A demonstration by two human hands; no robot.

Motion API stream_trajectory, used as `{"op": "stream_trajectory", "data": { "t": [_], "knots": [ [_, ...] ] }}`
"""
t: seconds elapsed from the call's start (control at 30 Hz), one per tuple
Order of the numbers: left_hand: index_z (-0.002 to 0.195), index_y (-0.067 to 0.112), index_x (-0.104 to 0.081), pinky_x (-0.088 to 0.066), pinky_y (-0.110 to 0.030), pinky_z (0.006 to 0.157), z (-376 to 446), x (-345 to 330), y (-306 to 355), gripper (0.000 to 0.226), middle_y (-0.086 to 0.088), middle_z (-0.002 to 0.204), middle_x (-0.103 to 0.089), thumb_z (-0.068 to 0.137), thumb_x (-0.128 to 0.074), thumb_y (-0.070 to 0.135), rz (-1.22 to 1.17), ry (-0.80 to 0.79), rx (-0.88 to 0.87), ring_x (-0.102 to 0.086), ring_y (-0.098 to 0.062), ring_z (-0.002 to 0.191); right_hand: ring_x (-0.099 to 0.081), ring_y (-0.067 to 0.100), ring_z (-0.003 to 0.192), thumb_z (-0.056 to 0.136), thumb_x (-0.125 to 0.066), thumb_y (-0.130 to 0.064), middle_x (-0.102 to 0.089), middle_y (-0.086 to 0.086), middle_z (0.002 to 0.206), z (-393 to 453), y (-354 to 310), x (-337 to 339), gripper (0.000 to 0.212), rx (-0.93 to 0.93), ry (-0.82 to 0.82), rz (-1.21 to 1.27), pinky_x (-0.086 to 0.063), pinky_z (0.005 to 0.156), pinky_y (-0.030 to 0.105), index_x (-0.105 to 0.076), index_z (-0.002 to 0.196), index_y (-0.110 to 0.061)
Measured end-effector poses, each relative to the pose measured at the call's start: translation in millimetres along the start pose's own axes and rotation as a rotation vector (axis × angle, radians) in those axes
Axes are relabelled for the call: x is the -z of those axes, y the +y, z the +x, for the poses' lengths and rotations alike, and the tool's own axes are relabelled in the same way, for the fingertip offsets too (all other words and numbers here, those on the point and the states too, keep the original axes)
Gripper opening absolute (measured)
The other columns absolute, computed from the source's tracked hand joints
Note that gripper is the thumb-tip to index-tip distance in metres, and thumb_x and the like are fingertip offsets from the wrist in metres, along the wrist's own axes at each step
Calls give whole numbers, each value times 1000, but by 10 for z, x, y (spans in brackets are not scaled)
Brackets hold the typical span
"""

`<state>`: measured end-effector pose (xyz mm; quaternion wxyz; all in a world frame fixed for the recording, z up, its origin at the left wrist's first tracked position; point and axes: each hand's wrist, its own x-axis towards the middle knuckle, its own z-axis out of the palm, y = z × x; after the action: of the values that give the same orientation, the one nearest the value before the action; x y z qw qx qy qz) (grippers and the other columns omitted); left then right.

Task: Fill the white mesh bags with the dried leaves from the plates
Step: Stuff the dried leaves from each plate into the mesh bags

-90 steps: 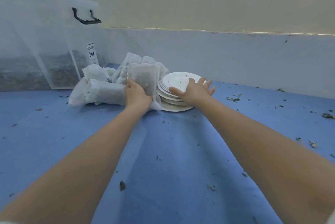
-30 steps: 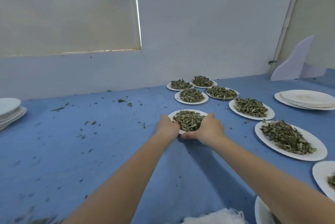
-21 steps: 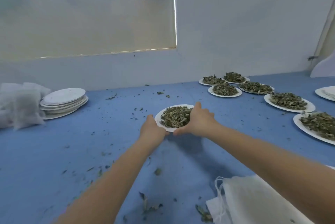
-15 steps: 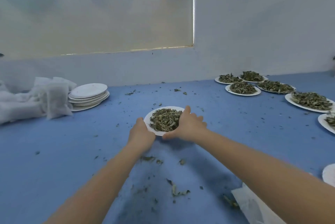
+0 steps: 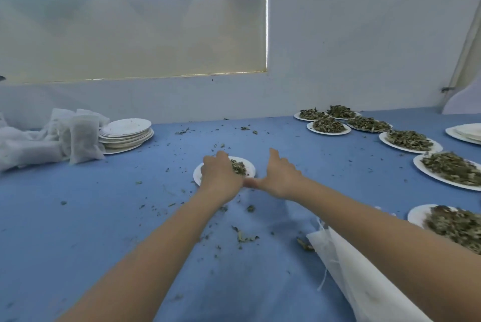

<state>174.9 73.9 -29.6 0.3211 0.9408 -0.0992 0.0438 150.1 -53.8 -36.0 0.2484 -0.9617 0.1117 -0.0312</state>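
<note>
Gathering step: the left hand [image 5: 221, 173] lies curled over the dried leaves [image 5: 238, 167] on the small plate [image 5: 248, 165] at table centre — whether it grips them cannot be told. The right hand [image 5: 279, 174] hovers beside, fingers spread, empty. Next — lift a handful toward the empty mesh bag [image 5: 346, 267] nearby.

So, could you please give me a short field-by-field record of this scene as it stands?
surface: blue table, scattered with leaf bits
left hand: over the small plate, fingers curled onto its dried leaves
right hand: open, beside that plate, thumb toward its rim
empty bag: lying flat under the right forearm
filled bags: piled far left
empty plates: stacked beside the filled bags
full plates: several, along the right
</note>
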Motion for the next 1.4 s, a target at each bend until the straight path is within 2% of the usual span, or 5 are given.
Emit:
{"op": "stream_trajectory", "data": {
  "t": [0.33,0.63,0.87,1.13,1.4],
  "knots": [
    [114,8,-56,-39,-26,80,-958,-534,957,28,-9,115,-61,88,-47,8,17,-202,-382,-55,-24,106,-53,23,114,93,-52,-39,-60,4,123,-1069,749,754,32,100,64,-291,-43,97,38,-60,120,-25],
    [122,22,-52,-27,-29,92,-1044,-1033,830,39,-4,120,-52,85,-59,34,216,-250,-421,-42,-24,117,-38,26,126,88,-58,-43,-50,2,133,-1312,1347,612,57,85,0,-525,-33,100,40,-40,138,-23],
    [122,28,-51,-22,-22,85,-1002,-1020,821,42,-1,124,-45,82,-63,26,30,-86,-471,-27,-24,119,-56,16,99,89,-62,-23,-65,0,102,-1284,1407,661,16,215,274,-251,-44,83,28,-65,104,-17],
    [116,29,-57,-27,-26,97,-917,-1022,740,34,2,126,-45,82,-63,29,125,-122,-539,-25,-22,118,-46,11,85,83,-68,-38,-54,-7,94,-1159,1441,585,37,187,70,-349,-34,70,24,-56,114,-23],
    [96,25,-58,-41,-28,84,-939,-804,828,14,7,99,-56,86,-61,34,-478,-61,-378,-45,-13,101,-52,5,76,84,-68,-29,-56,-17,77,-1096,1298,794,13,311,304,14,-34,62,7,-56,80,-31]
  ]
}}
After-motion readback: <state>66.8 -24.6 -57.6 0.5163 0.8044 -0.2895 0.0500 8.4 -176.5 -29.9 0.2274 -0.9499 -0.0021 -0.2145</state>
